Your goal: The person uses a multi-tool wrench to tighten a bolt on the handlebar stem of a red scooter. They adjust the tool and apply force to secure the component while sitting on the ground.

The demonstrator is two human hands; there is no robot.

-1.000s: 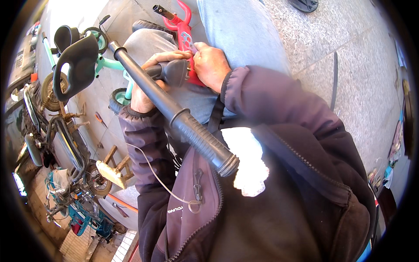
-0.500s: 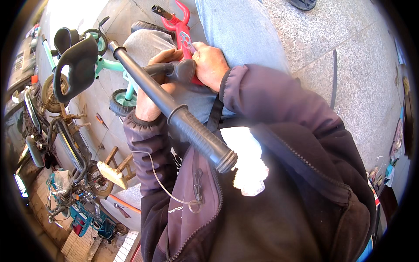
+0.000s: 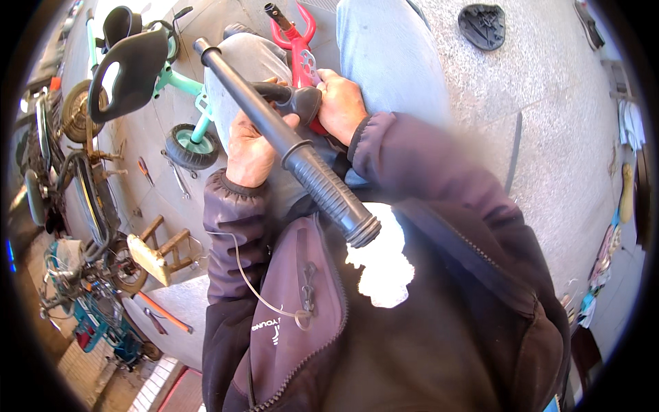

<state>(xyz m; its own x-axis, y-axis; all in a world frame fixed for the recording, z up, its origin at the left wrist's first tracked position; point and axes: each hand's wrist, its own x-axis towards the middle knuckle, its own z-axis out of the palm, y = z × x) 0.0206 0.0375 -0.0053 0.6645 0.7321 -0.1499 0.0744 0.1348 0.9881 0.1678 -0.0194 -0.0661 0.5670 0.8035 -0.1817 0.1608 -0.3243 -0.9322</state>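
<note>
A black handlebar [image 3: 264, 123] with ribbed grips slants across my lap, its near end by my chest. A short black stem runs from it to a rounded black piece [image 3: 303, 104] against the red bike frame [image 3: 302, 63], which stands between my knees. My left hand [image 3: 251, 147] reaches beneath the bar and is closed around its stem; the bar hides part of the fingers. Just right of the black piece, my right hand [image 3: 342, 103] is closed on the red frame, knuckles up. The frame's forked end and an open dark tube point away from me.
To the left stands a mint-green child's bike with a black seat [image 3: 127, 86] and a small wheel [image 3: 192, 146]. A screwdriver [image 3: 145, 170], wrench [image 3: 180, 180] and wooden stool [image 3: 154, 254] are nearby. Larger bikes [image 3: 93, 199] line the far left. A black shoe-like piece [image 3: 482, 27] lies ahead right.
My view has shifted, bringing more of the floor ahead into sight. My left hand has slid back along the stem, its fingers now lower; my right hand keeps its hold on the frame.
</note>
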